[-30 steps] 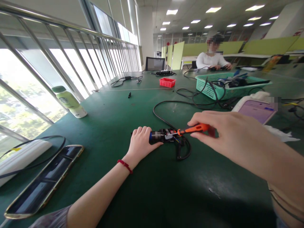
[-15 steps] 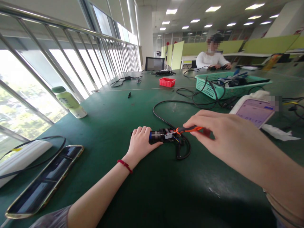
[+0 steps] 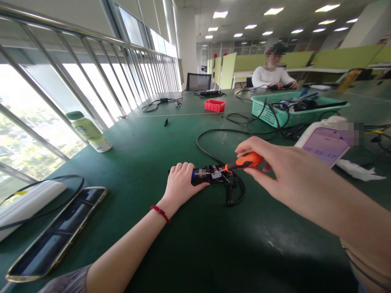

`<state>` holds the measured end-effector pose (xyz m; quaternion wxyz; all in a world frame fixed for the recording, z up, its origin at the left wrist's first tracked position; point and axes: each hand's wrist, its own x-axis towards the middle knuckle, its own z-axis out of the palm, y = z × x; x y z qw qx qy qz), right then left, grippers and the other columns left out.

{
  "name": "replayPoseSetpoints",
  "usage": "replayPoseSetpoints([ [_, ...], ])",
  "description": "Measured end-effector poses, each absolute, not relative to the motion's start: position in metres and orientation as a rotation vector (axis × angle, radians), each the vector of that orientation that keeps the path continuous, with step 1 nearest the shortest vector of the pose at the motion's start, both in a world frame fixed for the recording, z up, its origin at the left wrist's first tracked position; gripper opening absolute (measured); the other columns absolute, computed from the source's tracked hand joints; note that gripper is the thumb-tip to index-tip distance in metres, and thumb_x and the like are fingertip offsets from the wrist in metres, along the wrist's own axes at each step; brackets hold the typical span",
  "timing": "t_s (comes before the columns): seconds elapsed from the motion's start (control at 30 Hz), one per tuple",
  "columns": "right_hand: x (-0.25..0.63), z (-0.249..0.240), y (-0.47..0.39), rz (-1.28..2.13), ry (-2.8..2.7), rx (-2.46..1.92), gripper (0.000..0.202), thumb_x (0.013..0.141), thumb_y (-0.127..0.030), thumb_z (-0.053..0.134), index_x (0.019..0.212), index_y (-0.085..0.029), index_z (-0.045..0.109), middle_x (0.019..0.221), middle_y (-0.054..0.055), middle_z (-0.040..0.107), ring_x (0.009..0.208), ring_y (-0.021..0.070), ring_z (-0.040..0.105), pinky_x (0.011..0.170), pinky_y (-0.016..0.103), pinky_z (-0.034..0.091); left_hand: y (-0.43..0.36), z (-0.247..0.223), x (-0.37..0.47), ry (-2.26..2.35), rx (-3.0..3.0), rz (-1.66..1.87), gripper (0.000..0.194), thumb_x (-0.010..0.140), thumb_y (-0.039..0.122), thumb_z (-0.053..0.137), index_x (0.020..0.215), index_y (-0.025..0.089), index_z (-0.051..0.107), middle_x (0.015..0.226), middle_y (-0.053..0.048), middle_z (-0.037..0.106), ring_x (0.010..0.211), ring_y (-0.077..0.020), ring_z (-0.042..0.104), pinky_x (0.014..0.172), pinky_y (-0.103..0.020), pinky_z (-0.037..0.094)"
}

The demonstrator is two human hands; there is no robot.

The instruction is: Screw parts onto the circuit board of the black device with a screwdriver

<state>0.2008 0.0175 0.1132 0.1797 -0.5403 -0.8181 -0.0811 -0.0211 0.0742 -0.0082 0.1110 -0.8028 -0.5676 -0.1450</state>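
My left hand (image 3: pixel 181 181) is closed over the left end of a black, tube-shaped device (image 3: pixel 202 174) lying on the green table. The device's right half is opened up, with coloured wires and a small silvery-white part (image 3: pixel 216 175) showing. An orange and black screwdriver (image 3: pixel 246 161) points left at this opened part; its tip is too small to place exactly. My right hand (image 3: pixel 271 167) has the handle's end between thumb and fingers, with the fingertips spread a little. A black cable (image 3: pixel 210 131) loops behind the device and curls on its right.
A teal basket (image 3: pixel 269 116) of tools and cables stands back right, near a propped phone (image 3: pixel 325 146). Farther back is a red tray (image 3: pixel 214 106). On the left are a bottle (image 3: pixel 90 132) and another phone (image 3: pixel 58 232). A person (image 3: pixel 271 75) sits across the table.
My right hand's fingers have loosened and lifted slightly, so more of the orange handle shows. The screwdriver stays pointed at the device. My left hand has not moved.
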Motion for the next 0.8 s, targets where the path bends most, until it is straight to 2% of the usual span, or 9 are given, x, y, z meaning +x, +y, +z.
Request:
replayPoseSetpoints([
  [0.07, 0.202, 0.114, 0.018, -0.229, -2.302, -1.535, 0.032, 0.075, -0.019, 0.061, 0.104, -0.029, 0.051, 0.078, -0.004, 0.069, 0.062, 0.0171, 0.065, 0.050, 0.023, 0.039, 0.074, -0.008, -0.021, -1.670, -2.359, -0.420, 0.049, 0.073, 0.064, 0.053, 0.090, 0.018, 0.051, 0.091, -0.007, 0.056, 0.085, -0.0247, 0.049, 0.074, -0.037, 0.038],
  [0.17, 0.201, 0.116, 0.020, -0.240, -2.254, -1.655, 0.018, 0.078, -0.034, 0.059, 0.093, -0.025, 0.053, 0.065, -0.002, 0.066, 0.054, 0.0186, 0.062, 0.045, 0.024, 0.035, 0.073, -0.007, -0.021, -1.671, -2.364, -0.423, 0.049, 0.073, 0.064, 0.053, 0.090, 0.018, 0.051, 0.091, -0.007, 0.056, 0.085, -0.0246, 0.049, 0.075, -0.037, 0.038],
  [0.27, 0.199, 0.117, 0.020, -0.213, -2.237, -1.722, 0.022, 0.079, -0.044, 0.056, 0.087, -0.023, 0.051, 0.055, -0.003, 0.061, 0.046, 0.0175, 0.058, 0.040, 0.022, 0.030, 0.073, -0.007, -0.021, -1.672, -2.364, -0.431, 0.049, 0.073, 0.064, 0.053, 0.091, 0.018, 0.051, 0.090, -0.007, 0.056, 0.085, -0.0246, 0.049, 0.074, -0.037, 0.037],
  [0.4, 0.200, 0.115, 0.014, -0.281, -2.272, -1.624, 0.029, 0.074, -0.031, 0.064, 0.097, -0.024, 0.048, 0.062, -0.004, 0.063, 0.048, 0.0167, 0.059, 0.041, 0.022, 0.031, 0.074, -0.008, -0.022, -1.673, -2.361, -0.424, 0.048, 0.073, 0.063, 0.053, 0.091, 0.018, 0.051, 0.090, -0.006, 0.056, 0.085, -0.0243, 0.049, 0.075, -0.036, 0.037],
  [0.47, 0.200, 0.115, 0.012, -0.316, -2.295, -1.553, 0.028, 0.072, -0.020, 0.064, 0.095, -0.026, 0.048, 0.068, -0.004, 0.064, 0.049, 0.0150, 0.059, 0.042, 0.021, 0.032, 0.074, -0.008, -0.022, -1.670, -2.358, -0.428, 0.049, 0.073, 0.064, 0.053, 0.091, 0.019, 0.050, 0.090, -0.006, 0.056, 0.085, -0.0243, 0.049, 0.075, -0.036, 0.037],
  [0.53, 0.199, 0.116, 0.012, -0.346, -2.294, -1.544, 0.022, 0.072, -0.016, 0.063, 0.087, -0.026, 0.050, 0.066, -0.005, 0.063, 0.047, 0.0137, 0.057, 0.040, 0.020, 0.030, 0.074, -0.009, -0.022, -1.665, -2.359, -0.435, 0.049, 0.073, 0.065, 0.053, 0.090, 0.019, 0.051, 0.090, -0.006, 0.056, 0.085, -0.0245, 0.049, 0.075, -0.037, 0.037],
  [0.6, 0.198, 0.118, 0.012, -0.351, -2.273, -1.598, 0.015, 0.072, -0.025, 0.065, 0.077, -0.024, 0.050, 0.056, -0.005, 0.059, 0.042, 0.0134, 0.052, 0.038, 0.021, 0.026, 0.074, -0.008, -0.022, -1.662, -2.364, -0.441, 0.049, 0.073, 0.065, 0.053, 0.090, 0.018, 0.051, 0.090, -0.007, 0.056, 0.085, -0.0247, 0.049, 0.074, -0.037, 0.037],
  [0.7, 0.198, 0.120, 0.012, -0.314, -2.246, -1.690, 0.032, 0.071, -0.046, 0.064, 0.062, -0.022, 0.045, 0.042, -0.005, 0.049, 0.034, 0.0123, 0.044, 0.035, 0.021, 0.022, 0.073, -0.007, -0.021, -1.672, -2.375, -0.446, 0.049, 0.073, 0.064, 0.053, 0.090, 0.018, 0.051, 0.089, -0.006, 0.056, 0.085, -0.0246, 0.049, 0.074, -0.037, 0.037],
  [0.8, 0.198, 0.120, 0.010, -0.290, -2.251, -1.709, 0.032, 0.071, -0.045, 0.064, 0.061, -0.022, 0.045, 0.041, -0.006, 0.047, 0.034, 0.0114, 0.043, 0.034, 0.020, 0.021, 0.073, -0.007, -0.021, -1.684, -2.373, -0.446, 0.049, 0.073, 0.064, 0.053, 0.090, 0.018, 0.050, 0.090, -0.006, 0.056, 0.084, -0.0244, 0.049, 0.074, -0.037, 0.037],
])
